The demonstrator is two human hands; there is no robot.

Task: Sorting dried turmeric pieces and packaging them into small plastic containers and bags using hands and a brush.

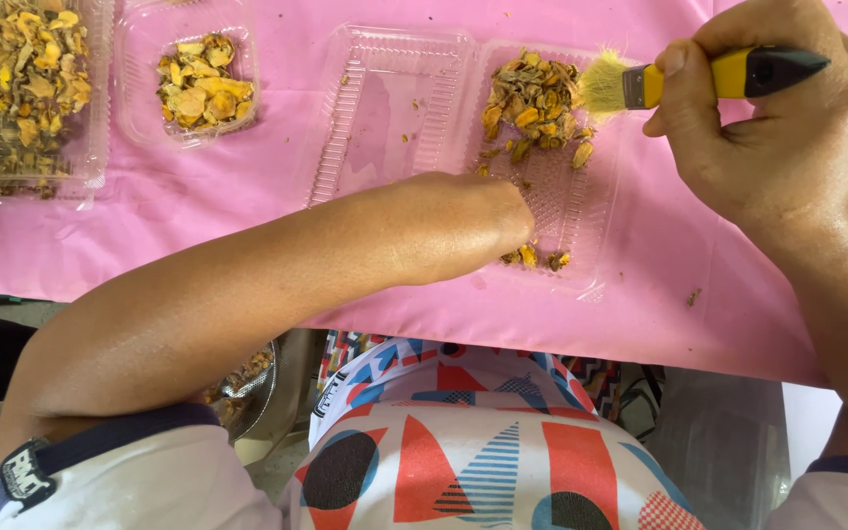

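My right hand [772,137] grips a small brush [728,74] with a yellow and black handle. Its pale bristles touch a pile of dried yellow-orange pieces [532,103] in the right half of an open clear plastic clamshell box [385,108]. My left forearm reaches across from the lower left, and its rounded end [488,221] rests on the box's near part, beside a few loose pieces [532,257]. No fingers of my left hand show. The left half of the box holds only crumbs.
Two more clear boxes with the same dried pieces stand at the back left: a full one [26,88] and a smaller one [188,79]. A pink cover [679,265] lies over the table. A metal bowl [252,393] sits below the table's edge by my lap.
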